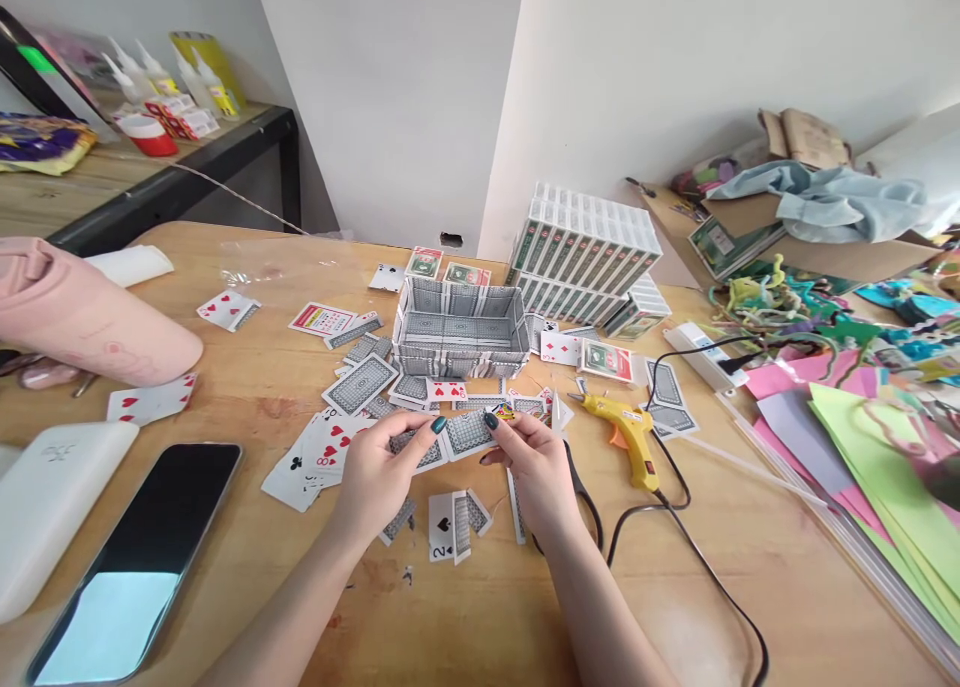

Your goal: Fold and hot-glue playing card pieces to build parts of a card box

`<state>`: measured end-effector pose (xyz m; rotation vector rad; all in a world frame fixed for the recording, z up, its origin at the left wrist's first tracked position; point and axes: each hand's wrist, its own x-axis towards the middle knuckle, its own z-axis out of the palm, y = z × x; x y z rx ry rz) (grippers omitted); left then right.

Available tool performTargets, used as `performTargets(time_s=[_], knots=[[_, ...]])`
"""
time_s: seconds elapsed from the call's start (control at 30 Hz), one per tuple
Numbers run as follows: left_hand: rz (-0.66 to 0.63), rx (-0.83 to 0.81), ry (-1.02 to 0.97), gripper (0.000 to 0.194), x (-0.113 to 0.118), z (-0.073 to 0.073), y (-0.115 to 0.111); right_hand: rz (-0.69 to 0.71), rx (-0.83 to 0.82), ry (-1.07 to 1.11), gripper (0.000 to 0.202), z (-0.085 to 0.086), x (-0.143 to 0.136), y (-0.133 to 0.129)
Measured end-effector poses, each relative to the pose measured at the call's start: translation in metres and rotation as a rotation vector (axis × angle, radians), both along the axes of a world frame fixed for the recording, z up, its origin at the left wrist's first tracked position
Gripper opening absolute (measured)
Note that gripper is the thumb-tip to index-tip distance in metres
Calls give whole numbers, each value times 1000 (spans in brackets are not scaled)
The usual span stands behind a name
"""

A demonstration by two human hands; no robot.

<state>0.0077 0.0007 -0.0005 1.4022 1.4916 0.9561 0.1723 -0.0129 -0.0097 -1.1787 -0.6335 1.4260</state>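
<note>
My left hand (pixel 386 467) and my right hand (pixel 529 462) pinch the two ends of a strip of grey-backed playing cards (pixel 466 435), held level above the table. Two card backs show, with a white line between them. Just beyond it stands an open box made of playing cards (pixel 461 327), with patterned grey walls. Loose playing cards (pixel 360 382) lie scattered around both hands, some face up. Below the strip, a two of spades (pixel 441 527) lies beside cut card pieces. Black-handled scissors (pixel 589 497) are partly hidden behind my right hand.
A yellow glue gun (pixel 626 432) with a black cord lies at the right. Stacked card packs (pixel 585 252) stand behind. A phone (pixel 139 557), a white power bank (pixel 56 507) and a pink bag (pixel 90 312) are on the left. Coloured paper (pixel 877 467) lies far right.
</note>
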Motion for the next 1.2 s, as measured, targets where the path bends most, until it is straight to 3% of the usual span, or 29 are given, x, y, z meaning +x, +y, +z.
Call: performTargets(time_s=[0.13,0.3,0.53,0.63,0.7,0.8,0.9,1.1,1.2], knots=[[-3,-18,-3,32,1,0,2,-46,-9,14,22,2,1,0],[-104,-27,-72,21,-1,-1,2,-64,18,-101,22,4,1,-1],[-171,-57,-42,21,-4,-3,2,33,68,-178,21,5,-2,-1],[-101,14,1,22,-6,-2,2,74,61,-250,25,6,2,0],[-3,54,10,24,-9,-3,4,168,66,-414,29,7,7,-2],[122,35,-40,27,-14,-6,8,424,106,-721,29,6,13,-7],[177,-16,-112,33,-15,-8,12,644,126,-840,26,5,12,-11],[174,-47,-156,34,-12,-8,12,735,152,-909,18,8,8,-13],[166,-46,-163,33,-12,-10,12,819,202,-921,39,8,5,-17]])
